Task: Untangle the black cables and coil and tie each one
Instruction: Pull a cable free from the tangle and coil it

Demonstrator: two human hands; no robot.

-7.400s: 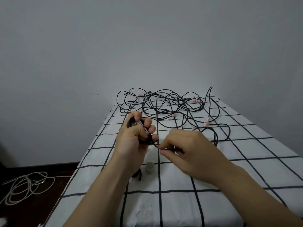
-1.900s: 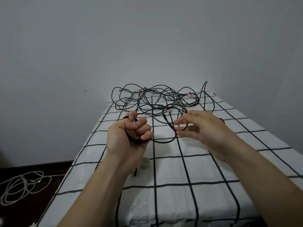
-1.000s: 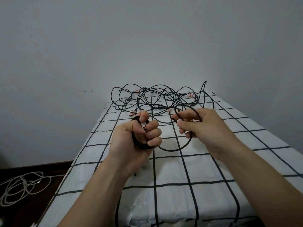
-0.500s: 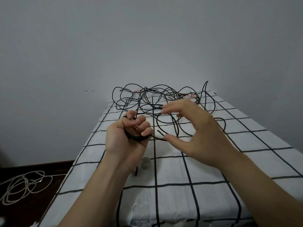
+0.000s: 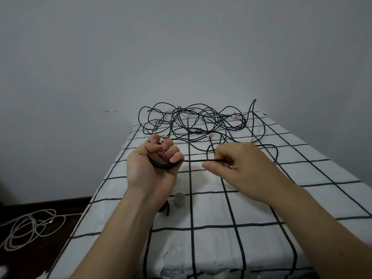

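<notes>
Our left hand (image 5: 155, 164) is raised above the checked cloth (image 5: 251, 210) with its fingers curled tight round a small coil (image 5: 162, 165) of black cable, whose loops show under the fingers and across the palm. From that coil a single strand (image 5: 198, 160) runs nearly level to our right hand (image 5: 239, 164), which pinches it between thumb and fingertips. Beyond the right hand the strand loops back toward the tangle of black cables (image 5: 197, 123), which lies heaped at the far end of the cloth, well apart from both hands. A pale cylinder (image 5: 179, 199) stands on the cloth just below our left wrist. A white cable (image 5: 30, 226) lies in loose loops on the dark floor (image 5: 66, 208) to the left.
</notes>
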